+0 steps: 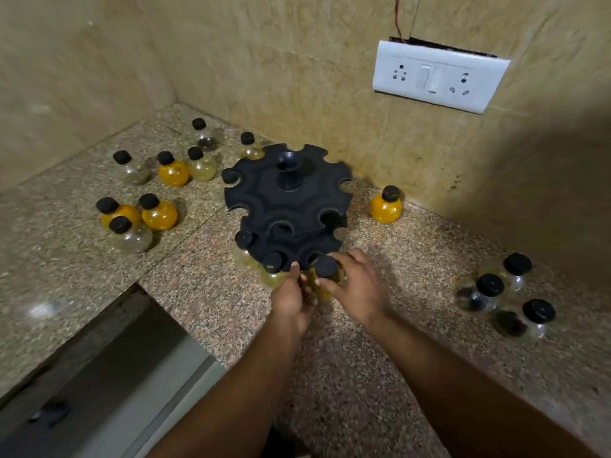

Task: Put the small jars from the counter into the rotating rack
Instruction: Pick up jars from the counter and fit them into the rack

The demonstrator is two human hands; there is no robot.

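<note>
A black two-tier rotating rack [287, 196] stands mid-counter; two black-capped jars [244, 241] hang in its lower front slots. Both hands meet at the rack's near edge. My right hand [357, 285] grips a small jar [325, 269] with a black cap and yellowish contents, right at a lower slot. My left hand [292, 299] touches the same jar from the left, fingertips against the rack's rim. Several loose jars [158, 211] stand on the counter to the left, one orange jar [386, 206] to the right of the rack, three dark-filled jars [515, 299] at far right.
The granite counter [380, 375] runs into a tiled corner; a white switch-and-socket plate [439, 77] is on the right wall. The counter's edge drops off at lower left [99, 375]. A dark shadow covers the far right wall.
</note>
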